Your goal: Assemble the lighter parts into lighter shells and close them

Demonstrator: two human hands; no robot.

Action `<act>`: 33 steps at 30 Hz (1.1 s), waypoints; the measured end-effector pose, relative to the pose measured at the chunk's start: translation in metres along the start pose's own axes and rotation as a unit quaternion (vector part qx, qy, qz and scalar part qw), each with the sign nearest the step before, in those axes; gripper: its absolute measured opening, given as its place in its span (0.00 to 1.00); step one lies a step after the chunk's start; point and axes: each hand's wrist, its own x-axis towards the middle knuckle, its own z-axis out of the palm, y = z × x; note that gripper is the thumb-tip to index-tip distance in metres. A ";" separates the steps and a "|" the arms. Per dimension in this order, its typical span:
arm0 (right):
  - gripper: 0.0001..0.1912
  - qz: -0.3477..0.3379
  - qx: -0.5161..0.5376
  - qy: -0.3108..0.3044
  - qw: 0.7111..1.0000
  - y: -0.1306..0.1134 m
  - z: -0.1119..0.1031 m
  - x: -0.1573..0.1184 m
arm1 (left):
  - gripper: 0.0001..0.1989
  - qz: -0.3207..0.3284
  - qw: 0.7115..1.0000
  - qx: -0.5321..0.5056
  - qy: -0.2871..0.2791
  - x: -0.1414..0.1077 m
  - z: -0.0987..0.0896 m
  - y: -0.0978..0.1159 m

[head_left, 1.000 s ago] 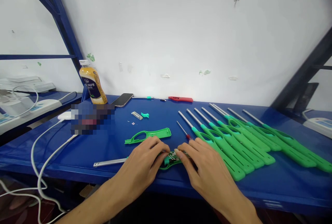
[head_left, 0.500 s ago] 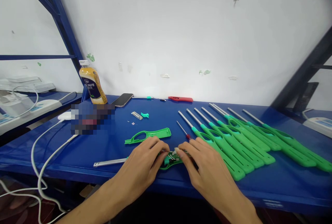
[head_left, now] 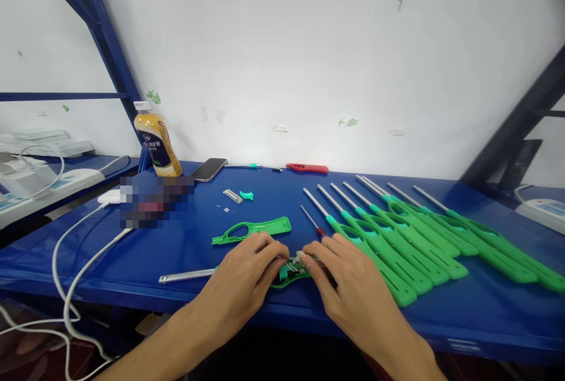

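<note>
Near the table's front edge, both hands are bent over an opened green long-necked lighter whose inner parts show between my fingers. My left hand is closed on the lighter's trigger end, and its metal tube sticks out to the left. My right hand pinches at the handle side; its fingertips hide part of the inside. Just beyond my left hand lies a loose green half-shell. A thin screwdriver with a red collar rests past my right fingers, its handle hidden.
Several green lighters lie fanned out on the right. Small parts lie further back: a clear fuel tank and a teal trigger. Along the wall are a phone, a red lighter shell and a yellow drink bottle. White cables hang at left.
</note>
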 end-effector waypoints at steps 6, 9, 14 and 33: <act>0.14 -0.004 -0.003 0.001 1.000 0.000 0.000 0.000 | 0.10 -0.006 1.000 0.002 -0.004 -0.002 0.000 0.001; 0.14 -0.006 -0.009 -0.002 1.000 0.000 0.000 0.000 | 0.10 -0.006 1.000 0.002 -0.006 -0.002 0.000 0.000; 0.15 -0.013 -0.015 0.001 1.000 0.001 0.000 0.000 | 0.09 0.004 1.000 0.001 0.004 0.001 0.001 -0.001; 0.13 -0.038 0.006 -0.040 0.998 0.007 0.003 -0.002 | 0.10 0.037 0.999 0.032 0.003 0.000 -0.001 0.002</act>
